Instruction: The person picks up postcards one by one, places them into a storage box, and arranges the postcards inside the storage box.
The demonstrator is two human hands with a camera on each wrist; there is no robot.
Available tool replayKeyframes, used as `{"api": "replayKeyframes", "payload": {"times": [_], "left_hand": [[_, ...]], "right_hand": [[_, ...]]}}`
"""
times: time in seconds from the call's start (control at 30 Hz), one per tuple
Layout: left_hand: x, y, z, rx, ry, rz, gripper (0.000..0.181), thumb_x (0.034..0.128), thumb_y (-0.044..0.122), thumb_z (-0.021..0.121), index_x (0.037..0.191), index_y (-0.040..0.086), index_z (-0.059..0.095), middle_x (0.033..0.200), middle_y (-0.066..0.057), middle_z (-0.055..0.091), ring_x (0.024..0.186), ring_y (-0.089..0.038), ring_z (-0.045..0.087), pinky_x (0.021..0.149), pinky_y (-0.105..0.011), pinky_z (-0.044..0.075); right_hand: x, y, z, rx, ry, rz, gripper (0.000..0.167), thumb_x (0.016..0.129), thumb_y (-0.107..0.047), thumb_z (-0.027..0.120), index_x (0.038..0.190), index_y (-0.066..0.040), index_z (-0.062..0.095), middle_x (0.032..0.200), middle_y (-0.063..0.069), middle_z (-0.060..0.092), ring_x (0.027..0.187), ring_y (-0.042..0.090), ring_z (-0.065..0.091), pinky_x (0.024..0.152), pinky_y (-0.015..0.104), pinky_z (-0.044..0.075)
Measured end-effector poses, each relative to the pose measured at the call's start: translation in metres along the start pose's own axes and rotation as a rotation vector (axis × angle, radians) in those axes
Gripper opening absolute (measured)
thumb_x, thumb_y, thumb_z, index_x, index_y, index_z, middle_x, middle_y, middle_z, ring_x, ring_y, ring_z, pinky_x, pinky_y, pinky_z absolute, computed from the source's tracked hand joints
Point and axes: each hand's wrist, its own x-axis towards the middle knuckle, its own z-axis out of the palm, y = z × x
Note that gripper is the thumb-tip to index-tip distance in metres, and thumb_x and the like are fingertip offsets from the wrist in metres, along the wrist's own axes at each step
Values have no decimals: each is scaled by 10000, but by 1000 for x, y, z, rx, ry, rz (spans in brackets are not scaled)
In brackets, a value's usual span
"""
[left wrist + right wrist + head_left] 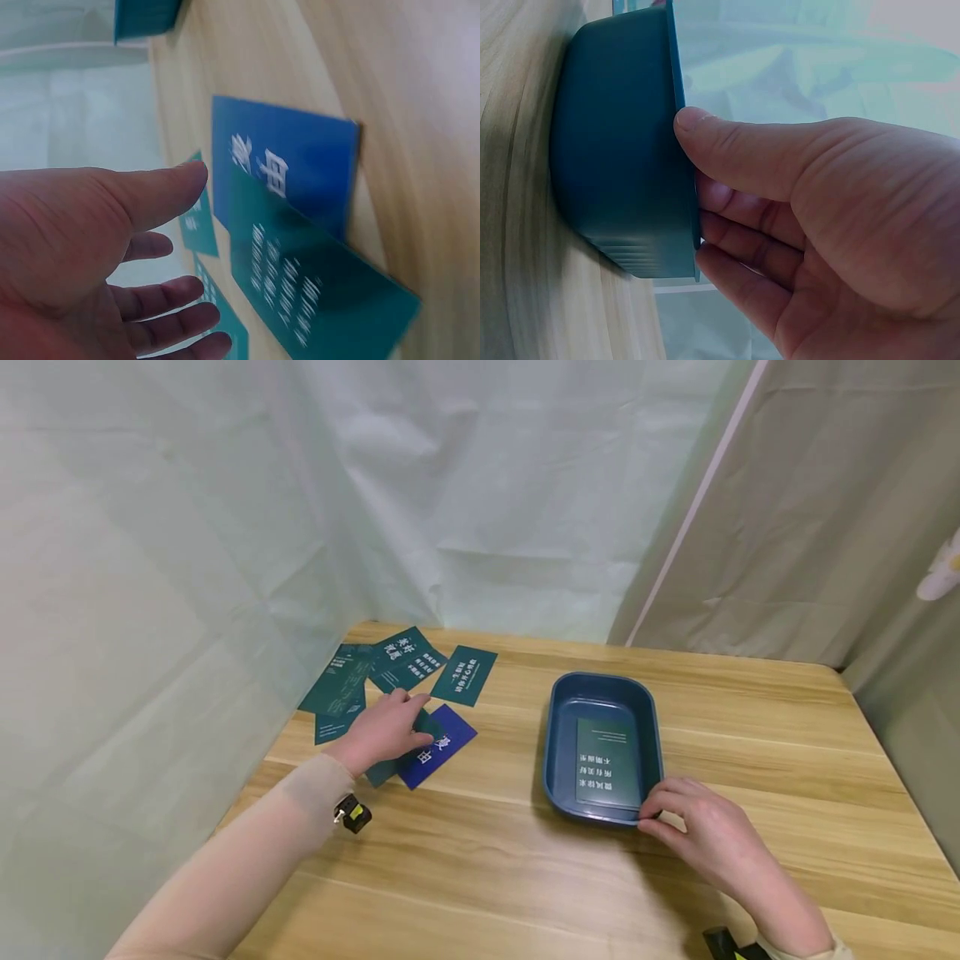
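Observation:
My left hand [385,727] hovers with spread, relaxed fingers over several cards on the left of the table. Beneath it are a dark blue card [300,146] and a green card [307,277] overlapping it; nothing is between the fingers. At the near right corner of a blue tray [555,752], my right hand [697,818] pinches the rim, thumb outside and fingers over the edge, as the right wrist view [780,195] also shows. Inside the tray, one green card [606,760] with white writing lies flat.
Farther back lie a green card [465,675] by itself, another green card [407,658], and a green card [337,679] overlapping others at the table's left edge. Pale curtains [510,493] hang behind and beside the wooden table [480,877].

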Motion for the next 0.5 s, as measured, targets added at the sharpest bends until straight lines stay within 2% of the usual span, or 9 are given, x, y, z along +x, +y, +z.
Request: {"api": "replayKeyframes", "payload": {"times": [0.1, 0.27, 0.5], "left_hand": [[-3, -10, 2, 2, -16, -18, 780, 1017, 364, 824, 1628, 6, 497, 1458, -303, 576, 1273, -436, 613, 1060, -616, 555], [-4, -25, 7, -32, -56, -46, 810, 1016, 374, 824, 1645, 12, 464, 1500, -332, 548, 1299, -453, 597, 1085, -644, 526], [-4, -30, 9, -52, -87, -84, 836, 1018, 378, 825, 1657, 4, 437, 1528, -336, 531, 1325, -452, 579, 1125, -646, 496]], "right_hand": [[0, 0, 0, -4, 4, 2, 341, 744, -125, 1011, 855, -336, 767, 964, -241, 671, 877, 37, 648, 681, 334, 570], [0, 0, 0, -10, 10, 5, 370, 736, -117, 1019, 850, -353, 757, 959, -247, 668, 877, 37, 650, 681, 334, 573], [-1, 2, 1, -5, 15, -12, 319, 760, -163, 1005, 860, -347, 765, 964, -253, 667, 886, 36, 651, 689, 329, 572]]}}
